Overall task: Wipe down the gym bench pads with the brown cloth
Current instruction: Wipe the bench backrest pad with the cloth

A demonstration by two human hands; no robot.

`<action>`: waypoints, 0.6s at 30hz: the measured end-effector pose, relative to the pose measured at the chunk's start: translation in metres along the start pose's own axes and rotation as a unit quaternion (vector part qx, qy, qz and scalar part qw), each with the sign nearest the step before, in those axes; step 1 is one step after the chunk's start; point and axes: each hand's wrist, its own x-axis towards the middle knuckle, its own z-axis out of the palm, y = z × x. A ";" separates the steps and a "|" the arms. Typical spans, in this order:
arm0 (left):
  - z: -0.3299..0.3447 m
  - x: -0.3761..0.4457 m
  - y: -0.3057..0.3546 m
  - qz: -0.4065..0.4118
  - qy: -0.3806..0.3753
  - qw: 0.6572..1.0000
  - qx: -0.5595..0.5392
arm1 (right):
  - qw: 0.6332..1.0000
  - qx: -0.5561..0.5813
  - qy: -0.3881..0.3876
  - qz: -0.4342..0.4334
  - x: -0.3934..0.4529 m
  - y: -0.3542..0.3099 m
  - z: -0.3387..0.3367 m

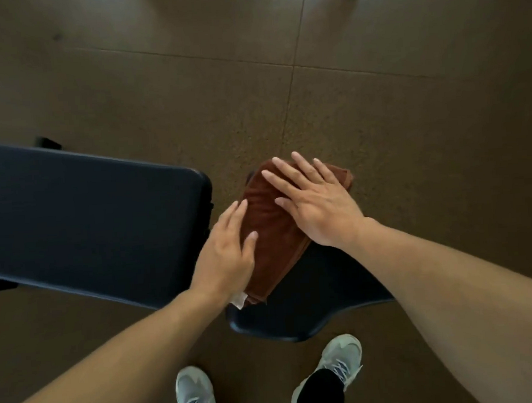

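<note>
Folded brown cloth (pixel 271 232) on dark seat pad (pixel 320 297), beside long pad (pixel 88 218).

The cloth (pixel 271 232) lies on the smaller seat pad (pixel 311 301), right of the long bench pad (pixel 88 218), with the left hand (pixel 227 256) on its left edge, the right hand (pixel 318 204) flat on its far part, and two shoes (pixel 193 389) on the near floor (pixel 409 114).
</note>
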 end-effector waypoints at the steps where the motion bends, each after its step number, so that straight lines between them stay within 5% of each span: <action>1: 0.007 -0.003 0.007 0.019 -0.011 0.999 0.029 | 0.999 0.026 -0.004 0.028 -0.008 0.007 0.000; 5: 0.038 -0.021 0.039 0.130 -0.044 0.977 0.165 | 0.982 0.114 -0.029 0.148 -0.061 0.027 0.002; 11: 0.071 -0.065 0.067 0.181 -0.151 0.955 0.178 | 0.969 0.132 0.015 0.207 -0.144 0.049 0.023; 18: 0.045 -0.115 -0.001 0.302 -0.171 0.910 0.225 | 0.935 0.111 0.074 0.328 -0.144 -0.028 0.035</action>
